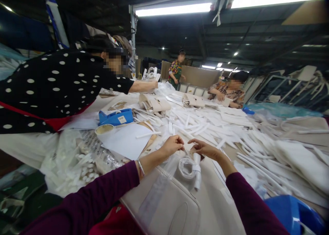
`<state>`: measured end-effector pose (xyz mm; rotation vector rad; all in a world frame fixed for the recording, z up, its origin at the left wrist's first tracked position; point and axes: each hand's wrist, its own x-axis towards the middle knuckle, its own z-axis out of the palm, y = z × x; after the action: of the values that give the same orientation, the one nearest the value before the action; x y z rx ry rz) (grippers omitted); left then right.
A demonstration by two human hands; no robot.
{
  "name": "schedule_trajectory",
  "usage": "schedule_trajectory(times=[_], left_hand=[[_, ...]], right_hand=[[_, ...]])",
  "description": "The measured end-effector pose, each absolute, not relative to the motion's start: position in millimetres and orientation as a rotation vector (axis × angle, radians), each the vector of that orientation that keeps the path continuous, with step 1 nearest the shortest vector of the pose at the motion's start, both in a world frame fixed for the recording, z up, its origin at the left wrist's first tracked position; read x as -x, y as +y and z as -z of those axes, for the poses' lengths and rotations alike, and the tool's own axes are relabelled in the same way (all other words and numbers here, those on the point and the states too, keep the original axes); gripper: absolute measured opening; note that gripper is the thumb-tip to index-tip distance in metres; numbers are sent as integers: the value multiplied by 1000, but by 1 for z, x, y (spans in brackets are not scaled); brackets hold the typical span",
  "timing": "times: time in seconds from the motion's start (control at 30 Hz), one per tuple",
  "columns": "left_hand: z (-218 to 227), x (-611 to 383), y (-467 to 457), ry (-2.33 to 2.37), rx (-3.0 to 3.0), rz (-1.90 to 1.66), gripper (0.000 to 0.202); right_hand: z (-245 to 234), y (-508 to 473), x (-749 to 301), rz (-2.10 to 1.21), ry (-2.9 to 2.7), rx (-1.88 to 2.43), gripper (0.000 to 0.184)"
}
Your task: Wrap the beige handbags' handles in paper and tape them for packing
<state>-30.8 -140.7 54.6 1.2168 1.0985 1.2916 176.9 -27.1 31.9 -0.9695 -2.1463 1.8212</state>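
Observation:
My left hand is closed in a pinch above a beige bag; what its fingertips hold is too small to make out. Close beside it, my right hand curls its fingers at the top end of a strap coil wrapped in white. Part of this coil is a thicker white wrapped roll, bound with a band round its middle. The coil hangs or rests over the bag's face; I cannot tell which. A clear plastic strip lies across the bag to the left.
A blue tape dispenser and a tape roll are at the left. Another blue dispenser stands at lower right. White padding tubes and foam sheets cover the table. A co-worker in polka dots leans in from the left.

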Motion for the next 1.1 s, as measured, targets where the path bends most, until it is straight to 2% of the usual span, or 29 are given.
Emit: schedule_trajectory(times=[0.07,0.13,0.33,0.43,0.53,0.67,0.73,0.87,1.1], left_hand=[[-54,31,-140,1099,-1202,-1307,16],[-54,31,-141,1101,-1186,-1315,16],[-51,28,-141,1133,-1149,-1297,18],[-51,25,-137,1171,-1143,-1278,29],[-51,23,-131,1180,-1159,-1221,36],[-49,21,-125,1187,-1173,-1156,7],[-47,21,-123,1209,-1156,-1162,11],[-46,22,-121,1234,-1105,-1179,15],[-51,24,-130,1224,-956,-1236,18]], right_hand=[[-34,-27,-182,-1866,-2185,1069,74],[-35,-23,-187,-1823,-2224,1165,75],[-47,-10,-189,-1093,-2198,1244,39],[-61,-19,-177,-936,-2184,1139,33],[-75,-37,-158,-1016,-2209,939,36],[-71,-54,-135,-1172,-1913,800,50],[-59,-58,-129,-1243,-1677,814,55],[-32,-64,-126,-1388,-1582,852,44],[-21,-63,-126,-1218,-1645,924,40]])
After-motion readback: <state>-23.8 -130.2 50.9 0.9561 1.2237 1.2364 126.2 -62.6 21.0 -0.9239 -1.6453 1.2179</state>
